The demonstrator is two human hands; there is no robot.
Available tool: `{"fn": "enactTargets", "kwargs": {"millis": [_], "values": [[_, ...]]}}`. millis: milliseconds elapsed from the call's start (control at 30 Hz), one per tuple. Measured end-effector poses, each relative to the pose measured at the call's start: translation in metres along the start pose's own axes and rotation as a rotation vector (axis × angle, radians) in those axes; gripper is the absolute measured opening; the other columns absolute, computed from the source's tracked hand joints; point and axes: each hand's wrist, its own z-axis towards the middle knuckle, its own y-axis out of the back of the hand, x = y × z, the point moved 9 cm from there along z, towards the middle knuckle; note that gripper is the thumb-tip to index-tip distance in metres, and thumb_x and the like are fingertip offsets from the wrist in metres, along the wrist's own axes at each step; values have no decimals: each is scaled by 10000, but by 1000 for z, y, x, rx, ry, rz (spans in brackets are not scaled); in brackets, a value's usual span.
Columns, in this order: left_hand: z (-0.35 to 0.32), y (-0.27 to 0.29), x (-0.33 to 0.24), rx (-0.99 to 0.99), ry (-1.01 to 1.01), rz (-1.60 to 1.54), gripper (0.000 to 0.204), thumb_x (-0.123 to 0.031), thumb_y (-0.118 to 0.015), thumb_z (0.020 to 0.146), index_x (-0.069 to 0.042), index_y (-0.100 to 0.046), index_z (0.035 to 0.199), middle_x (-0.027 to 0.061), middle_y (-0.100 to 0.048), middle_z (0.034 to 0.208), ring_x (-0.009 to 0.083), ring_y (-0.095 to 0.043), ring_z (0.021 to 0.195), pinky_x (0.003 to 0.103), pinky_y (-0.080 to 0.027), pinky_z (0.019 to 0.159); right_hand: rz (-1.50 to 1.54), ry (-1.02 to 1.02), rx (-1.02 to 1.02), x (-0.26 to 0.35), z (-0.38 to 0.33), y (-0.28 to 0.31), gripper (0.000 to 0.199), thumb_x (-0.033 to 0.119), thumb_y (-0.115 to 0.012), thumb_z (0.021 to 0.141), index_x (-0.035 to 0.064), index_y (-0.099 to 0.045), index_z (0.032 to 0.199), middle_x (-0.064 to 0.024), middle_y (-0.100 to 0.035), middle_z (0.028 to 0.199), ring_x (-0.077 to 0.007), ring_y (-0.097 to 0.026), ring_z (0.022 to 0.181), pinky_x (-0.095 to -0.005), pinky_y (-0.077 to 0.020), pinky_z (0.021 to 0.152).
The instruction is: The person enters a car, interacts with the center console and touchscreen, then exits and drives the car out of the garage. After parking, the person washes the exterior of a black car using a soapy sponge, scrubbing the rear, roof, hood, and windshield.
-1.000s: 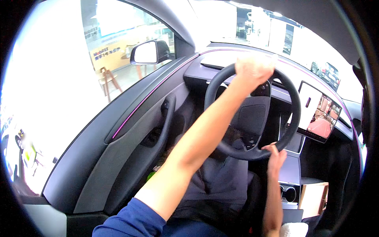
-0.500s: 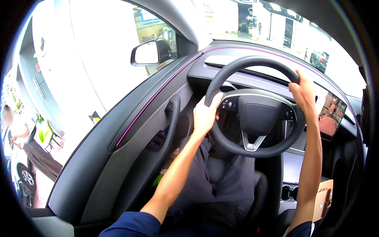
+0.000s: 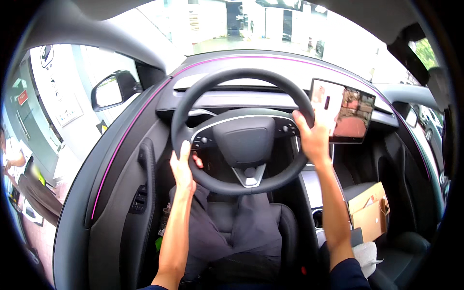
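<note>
No words or numbers can be read. A small red sign [image 3: 22, 97] is displayed on the grey door [image 3: 22, 126], and pale symbols [image 3: 204, 140] are carried by the steering wheel [image 3: 245, 145], too small to be deciphered.

one left hand [image 3: 182, 168] and one right hand [image 3: 315, 139] gripping one steering wheel [image 3: 244, 140], one screen [image 3: 355, 113] standing beyond the right hand, two mirrors [image 3: 110, 92] [image 3: 412, 117] flanking both hands

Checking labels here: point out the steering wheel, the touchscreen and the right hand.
Steering wheel [image 3: 245, 141], head view: its centre pad.
Touchscreen [image 3: 344, 111], head view: middle of the display.
Right hand [image 3: 315, 140], head view: back of the hand.
</note>
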Motion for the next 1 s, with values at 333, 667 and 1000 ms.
{"fn": "enactTargets", "kwargs": {"millis": [333,667,1000], "values": [[12,-11,-34,9,-68,132,339,-388,-728,936,-79,-592,965,8,-532,672,94,-508,507,239,-425,477,704,-540,-195,-63,-95,-28,359,343,-695,969,8,-566,955,-39,-583,654,-103,-566,496,-254,-478,460],[6,-6,-35,-72,-124,341,485,-463,-769,884,-3,-622,936,86,-648,773,159,-630,613,307,-523,576,511,-567,-235,-57,-98,-22,366,404,-671,976,55,-564,1001,-48,-575,712,-133,-589,533,-272,-518,471],[1,1,-30,65,-166,129,305,-349,-730,947,-65,-621,964,6,-593,752,74,-549,612,238,-461,586,583,-489,-188,-67,-96,-26,386,482,-593,1008,100,-544,976,9,-517,668,-95,-547,508,-251,-461,469]]}}
